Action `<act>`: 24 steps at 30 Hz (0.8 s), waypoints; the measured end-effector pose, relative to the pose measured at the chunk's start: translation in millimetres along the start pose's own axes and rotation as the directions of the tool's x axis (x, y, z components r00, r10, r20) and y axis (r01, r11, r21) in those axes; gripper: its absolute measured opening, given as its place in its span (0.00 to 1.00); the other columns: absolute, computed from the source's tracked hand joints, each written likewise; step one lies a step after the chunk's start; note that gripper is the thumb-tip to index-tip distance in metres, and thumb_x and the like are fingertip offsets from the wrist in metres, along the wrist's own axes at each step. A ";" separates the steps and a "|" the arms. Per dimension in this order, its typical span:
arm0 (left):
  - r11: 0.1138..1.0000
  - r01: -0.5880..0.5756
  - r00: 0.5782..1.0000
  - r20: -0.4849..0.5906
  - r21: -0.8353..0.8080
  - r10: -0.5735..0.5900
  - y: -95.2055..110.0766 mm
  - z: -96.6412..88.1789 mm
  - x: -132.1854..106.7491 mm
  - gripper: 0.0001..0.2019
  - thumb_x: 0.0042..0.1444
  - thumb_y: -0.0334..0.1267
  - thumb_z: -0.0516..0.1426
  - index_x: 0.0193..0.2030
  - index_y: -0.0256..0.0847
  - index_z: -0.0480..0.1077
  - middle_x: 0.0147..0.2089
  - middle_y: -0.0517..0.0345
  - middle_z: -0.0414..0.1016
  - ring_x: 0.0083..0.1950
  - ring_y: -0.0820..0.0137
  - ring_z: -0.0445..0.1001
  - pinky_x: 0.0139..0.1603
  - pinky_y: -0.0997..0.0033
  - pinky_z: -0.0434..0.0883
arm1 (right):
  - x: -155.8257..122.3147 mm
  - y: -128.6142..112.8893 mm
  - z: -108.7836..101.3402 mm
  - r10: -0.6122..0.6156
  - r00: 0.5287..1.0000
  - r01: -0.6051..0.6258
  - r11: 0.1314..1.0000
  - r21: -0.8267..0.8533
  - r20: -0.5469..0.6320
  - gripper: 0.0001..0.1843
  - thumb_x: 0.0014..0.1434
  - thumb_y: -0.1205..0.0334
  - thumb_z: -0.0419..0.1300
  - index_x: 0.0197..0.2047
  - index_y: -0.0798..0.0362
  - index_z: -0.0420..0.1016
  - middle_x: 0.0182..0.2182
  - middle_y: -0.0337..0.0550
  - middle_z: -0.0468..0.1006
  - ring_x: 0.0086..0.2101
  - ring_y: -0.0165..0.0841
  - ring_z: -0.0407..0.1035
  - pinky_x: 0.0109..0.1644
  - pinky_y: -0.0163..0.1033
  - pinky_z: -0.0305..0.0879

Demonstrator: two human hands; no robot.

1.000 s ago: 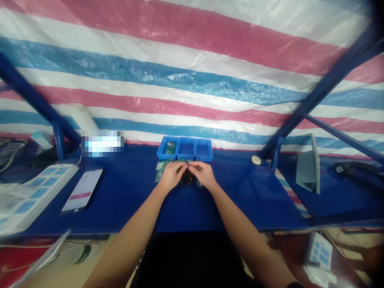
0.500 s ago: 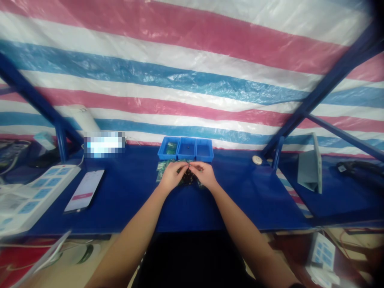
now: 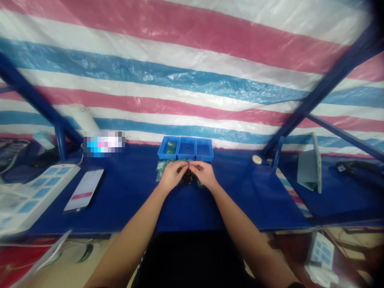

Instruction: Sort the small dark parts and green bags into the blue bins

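My left hand (image 3: 172, 175) and my right hand (image 3: 205, 173) meet fingertip to fingertip over the blue table. Both are closed in a pinch, and what sits between the fingertips is too small to make out. Under and between them lies a heap of small dark and brassy parts (image 3: 188, 177). Green boards or packets (image 3: 160, 165) lie beside my left hand and partly beneath it. Just beyond my fingers stand three blue bins in a row. Green pieces lie in the left bin (image 3: 163, 155), one tiny dark part shows in the middle bin (image 3: 186, 157), and the right bin (image 3: 204, 157) shows its bare floor.
On the left are a phone (image 3: 84, 190) and a long white power strip (image 3: 45, 196). A blurred-out bright screen (image 3: 103, 144) stands behind them. Toward the right lie a round cream-coloured object (image 3: 257, 159) and a propped tablet-like panel (image 3: 309, 168). Blue frame posts (image 3: 277, 154) rise at both sides.
My hands stay in the same place with only slight finger movement. The colours on the blurred-out screen differ.
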State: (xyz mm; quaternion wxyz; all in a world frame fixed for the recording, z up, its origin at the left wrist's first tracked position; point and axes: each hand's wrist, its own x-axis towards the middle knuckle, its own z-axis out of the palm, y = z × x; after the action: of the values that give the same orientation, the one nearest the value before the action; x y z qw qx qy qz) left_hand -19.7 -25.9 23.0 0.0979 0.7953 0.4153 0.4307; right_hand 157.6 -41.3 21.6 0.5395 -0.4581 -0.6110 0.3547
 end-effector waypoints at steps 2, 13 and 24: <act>1.000 -0.006 1.000 -0.001 -0.006 0.006 -0.4 0.1 0.1 0.08 0.63 0.41 0.56 0.42 0.45 0.75 0.42 0.57 0.80 0.42 0.67 0.77 0.47 0.65 0.70 | 0.0 0.0 0.3 0.001 1.000 -0.001 1.000 0.001 0.002 0.14 0.54 0.58 0.65 0.43 0.53 0.81 0.34 0.45 0.83 0.33 0.35 0.76 0.40 0.40 0.73; 1.000 0.021 1.000 0.013 0.004 -0.021 0.1 -0.2 -0.5 0.09 0.62 0.42 0.56 0.44 0.44 0.75 0.41 0.57 0.80 0.40 0.67 0.77 0.46 0.65 0.70 | 0.1 -1.4 -1.1 0.001 1.000 -0.001 1.000 -0.004 0.002 0.14 0.54 0.58 0.64 0.43 0.52 0.81 0.35 0.45 0.83 0.33 0.35 0.76 0.40 0.40 0.73; 1.000 0.016 0.999 0.036 0.000 -0.016 -2.5 0.5 0.3 0.08 0.64 0.40 0.54 0.41 0.44 0.74 0.41 0.58 0.80 0.41 0.67 0.76 0.47 0.65 0.70 | -0.3 -2.4 0.3 0.022 1.000 -0.022 1.000 0.007 0.002 0.14 0.54 0.58 0.65 0.43 0.53 0.81 0.34 0.45 0.83 0.33 0.36 0.76 0.40 0.41 0.73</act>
State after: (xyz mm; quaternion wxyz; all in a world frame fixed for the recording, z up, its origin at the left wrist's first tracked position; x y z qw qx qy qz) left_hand -20.6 -24.0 21.6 0.1091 0.7996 0.4195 0.4156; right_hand 156.9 -42.4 23.6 0.5364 -0.4626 -0.6052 0.3633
